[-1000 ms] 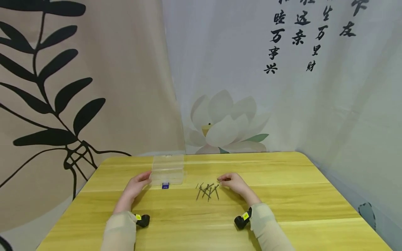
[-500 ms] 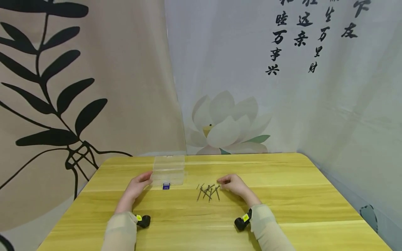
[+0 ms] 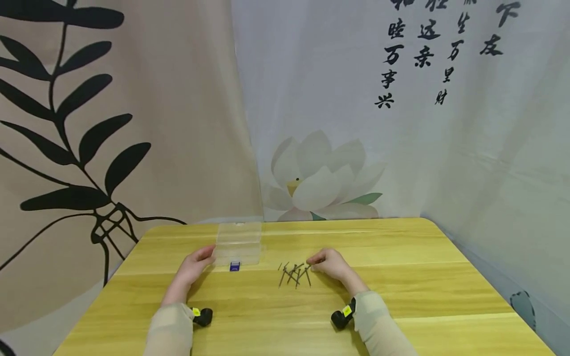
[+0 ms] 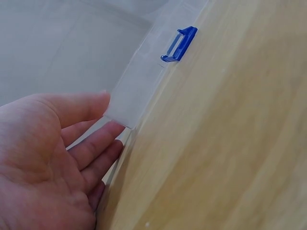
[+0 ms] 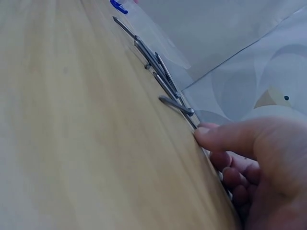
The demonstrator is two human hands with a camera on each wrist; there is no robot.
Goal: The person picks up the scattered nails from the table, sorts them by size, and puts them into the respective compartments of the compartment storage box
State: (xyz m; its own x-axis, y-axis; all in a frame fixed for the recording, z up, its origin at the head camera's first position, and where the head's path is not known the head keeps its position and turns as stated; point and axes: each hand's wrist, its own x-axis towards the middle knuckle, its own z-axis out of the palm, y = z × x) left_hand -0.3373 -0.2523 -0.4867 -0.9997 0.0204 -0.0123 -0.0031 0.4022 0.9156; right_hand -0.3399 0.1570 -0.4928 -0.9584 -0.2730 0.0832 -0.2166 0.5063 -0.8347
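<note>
From my end, I see the nails (image 5: 154, 62) in a crisscross heap on the table (image 3: 258, 316), between the clear box (image 4: 132, 93) and the right hand (image 5: 268, 165), nearer that hand. Their long axes run mostly front to back, some on a slant, and the outermost pointed tip faces away from the right hand. Its thumb and forefinger pinch the end of one nail (image 5: 190, 122). The left hand (image 4: 53, 158) touches the box's end; I cannot tell whether it grips. The blue latch (image 4: 184, 44) sits on the box's near side. On the curtain (image 3: 196, 99) I read 睦万事兴 and 远亲; the wrist cameras' (image 3: 206, 317) yellow stickers (image 3: 347, 310) are too small to read.
</note>
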